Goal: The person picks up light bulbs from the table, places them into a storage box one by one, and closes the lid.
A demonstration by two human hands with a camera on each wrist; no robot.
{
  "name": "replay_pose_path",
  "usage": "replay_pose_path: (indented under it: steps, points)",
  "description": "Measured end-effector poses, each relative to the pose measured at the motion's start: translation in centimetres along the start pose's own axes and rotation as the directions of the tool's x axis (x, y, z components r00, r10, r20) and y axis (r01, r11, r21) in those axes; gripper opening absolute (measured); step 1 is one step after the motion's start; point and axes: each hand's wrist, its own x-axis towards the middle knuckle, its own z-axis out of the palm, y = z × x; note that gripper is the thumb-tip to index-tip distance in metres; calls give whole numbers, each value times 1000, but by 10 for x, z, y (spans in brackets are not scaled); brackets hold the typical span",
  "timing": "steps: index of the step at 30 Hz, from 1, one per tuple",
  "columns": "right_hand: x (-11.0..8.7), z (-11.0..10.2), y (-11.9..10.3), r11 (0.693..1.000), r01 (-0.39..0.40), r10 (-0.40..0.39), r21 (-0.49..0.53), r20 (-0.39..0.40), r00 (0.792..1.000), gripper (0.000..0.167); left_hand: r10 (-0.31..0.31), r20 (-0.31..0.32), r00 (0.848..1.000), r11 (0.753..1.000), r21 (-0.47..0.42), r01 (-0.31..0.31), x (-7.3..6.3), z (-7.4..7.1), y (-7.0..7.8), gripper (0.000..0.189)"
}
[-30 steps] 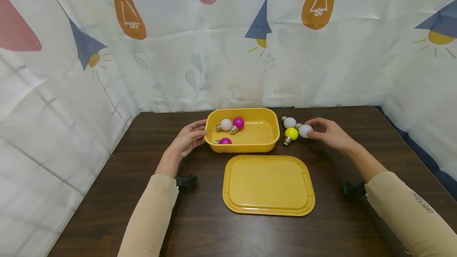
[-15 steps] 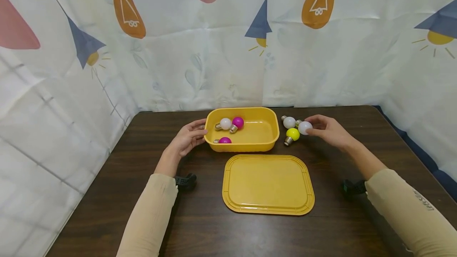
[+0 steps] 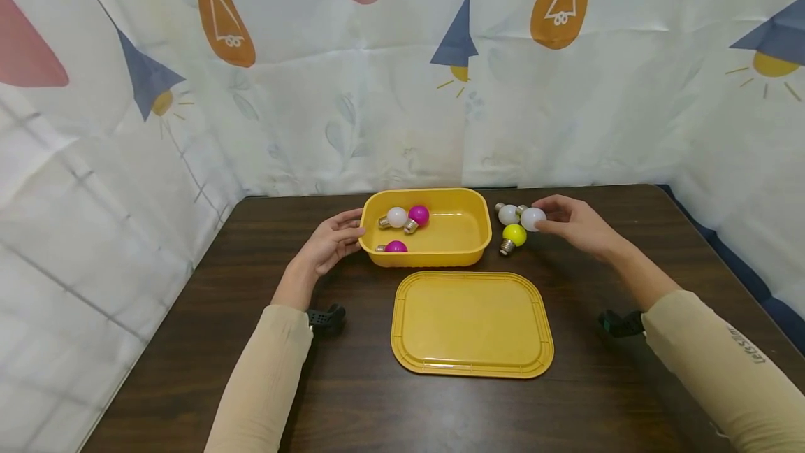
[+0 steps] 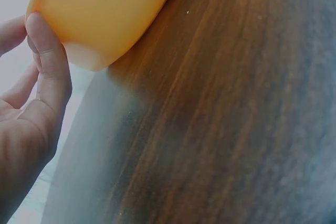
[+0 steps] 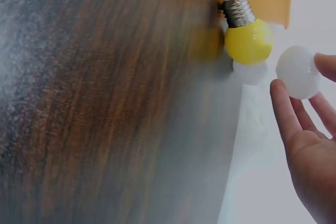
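Observation:
My right hand point(image 3: 580, 227) pinches a white light bulb point(image 3: 532, 219) by its round globe between thumb and fingers, its metal base pointing left. In the right wrist view that bulb point(image 5: 298, 72) shows close to a yellow bulb point(image 5: 248, 43). On the table just left of it lie the yellow bulb point(image 3: 515, 234) and another white bulb point(image 3: 508, 214). My left hand point(image 3: 332, 242) grips the left end of a yellow plastic container point(image 3: 434, 259), thumb and fingers at its rim. Inside the container are a white bulb point(image 3: 397, 217) and two magenta bulbs, one at the back point(image 3: 418, 214).
A yellow lid point(image 3: 473, 324) lies flat on the dark wooden table point(image 3: 352, 397), in front of the container. Behind the table hangs a printed white curtain point(image 3: 390, 124). The table's right edge runs beside a dark blue strip point(image 3: 729, 257).
My right hand has drawn the white bulb slightly up and to the left, toward the other white bulb. My left hand stays at the container's end.

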Motion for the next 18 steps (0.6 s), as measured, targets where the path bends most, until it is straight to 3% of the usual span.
replay_pose_path:
  steps: [18]
  points:
    - [2, 8, -15, 999, 3, 0, 43, -64, 998, 54, 2, 3, 1000, 1000, 14, -2, 1, -2, -1, 55]
